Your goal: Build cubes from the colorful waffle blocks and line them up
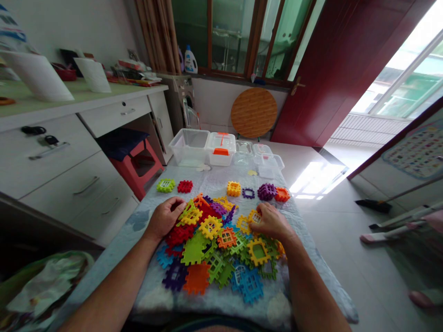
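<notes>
Camera, head-worn, one view: faces forward and down from above the person, close over the left hand and right hand on a quilt-covered table; wide field reaches a red door beyond.

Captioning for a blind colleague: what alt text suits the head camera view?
The left hand and right hand rest on a heap of colourful plastic waffle-shaped blocks on a pale blue quilt; clear plastic boxes stand beyond.
</notes>
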Motion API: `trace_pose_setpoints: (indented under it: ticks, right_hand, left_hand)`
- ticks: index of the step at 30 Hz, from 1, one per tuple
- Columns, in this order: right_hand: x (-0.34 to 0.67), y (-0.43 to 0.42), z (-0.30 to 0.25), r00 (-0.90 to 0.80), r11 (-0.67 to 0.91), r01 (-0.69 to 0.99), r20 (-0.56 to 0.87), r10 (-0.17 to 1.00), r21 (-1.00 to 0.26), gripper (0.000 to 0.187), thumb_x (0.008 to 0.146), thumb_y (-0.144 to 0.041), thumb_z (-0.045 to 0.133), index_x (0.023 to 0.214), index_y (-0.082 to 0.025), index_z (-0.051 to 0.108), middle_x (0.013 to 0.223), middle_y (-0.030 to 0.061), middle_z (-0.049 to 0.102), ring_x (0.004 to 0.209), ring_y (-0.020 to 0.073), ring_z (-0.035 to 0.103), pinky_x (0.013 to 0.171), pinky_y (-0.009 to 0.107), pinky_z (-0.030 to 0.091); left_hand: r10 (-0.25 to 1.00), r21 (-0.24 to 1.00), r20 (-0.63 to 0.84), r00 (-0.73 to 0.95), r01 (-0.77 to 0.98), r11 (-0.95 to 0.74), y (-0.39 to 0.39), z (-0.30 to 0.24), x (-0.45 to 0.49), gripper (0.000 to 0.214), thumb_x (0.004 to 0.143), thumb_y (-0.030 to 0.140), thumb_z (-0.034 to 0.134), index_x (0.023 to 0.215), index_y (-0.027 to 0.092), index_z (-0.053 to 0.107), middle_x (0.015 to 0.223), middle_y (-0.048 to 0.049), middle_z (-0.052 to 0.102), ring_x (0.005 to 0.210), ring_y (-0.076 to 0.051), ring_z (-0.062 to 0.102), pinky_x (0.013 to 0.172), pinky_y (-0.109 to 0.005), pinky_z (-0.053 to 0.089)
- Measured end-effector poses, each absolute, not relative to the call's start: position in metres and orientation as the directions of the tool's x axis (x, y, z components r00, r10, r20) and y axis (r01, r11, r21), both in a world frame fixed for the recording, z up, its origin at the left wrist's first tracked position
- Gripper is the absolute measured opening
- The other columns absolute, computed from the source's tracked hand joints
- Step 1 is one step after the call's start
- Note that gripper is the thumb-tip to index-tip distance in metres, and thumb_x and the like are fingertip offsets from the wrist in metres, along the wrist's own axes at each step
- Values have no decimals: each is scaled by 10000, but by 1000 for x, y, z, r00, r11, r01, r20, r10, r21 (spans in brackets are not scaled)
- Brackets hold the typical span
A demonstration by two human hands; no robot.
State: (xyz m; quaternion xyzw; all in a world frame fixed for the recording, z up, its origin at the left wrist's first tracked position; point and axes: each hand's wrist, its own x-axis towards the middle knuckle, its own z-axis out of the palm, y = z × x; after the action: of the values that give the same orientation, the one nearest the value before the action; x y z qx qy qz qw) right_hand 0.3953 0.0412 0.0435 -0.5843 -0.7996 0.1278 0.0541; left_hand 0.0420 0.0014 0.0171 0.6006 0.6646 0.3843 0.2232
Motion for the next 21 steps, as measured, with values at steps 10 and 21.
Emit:
trace_pose_setpoints:
  ticks: [10, 21]
  right_hand:
    - [404, 48, 44, -250, 231, 934, -36, 967, -272, 447, 658, -408, 691, 1016, -165, 578, 985, 81, 536, 983, 254, 515, 850, 328, 387]
    - [401, 46, 51, -262, 246, 930, -24, 965, -274, 342, 666, -350, 670, 939, -163, 586, 932, 77, 544, 923, 240, 523, 836, 335, 406]
  left_hand:
    - [970, 785, 167, -177, 619, -22, 2, 14, 41, 334, 824, 502, 517, 852, 195, 647, 810, -3, 689, 773, -186, 622, 748, -264, 454]
    - [970, 782, 166, -175, 623, -21, 1, 17, 41, 332, 825, 504, 512, 842, 202, 650, 815, 2, 697, 780, -185, 630, 756, -260, 454]
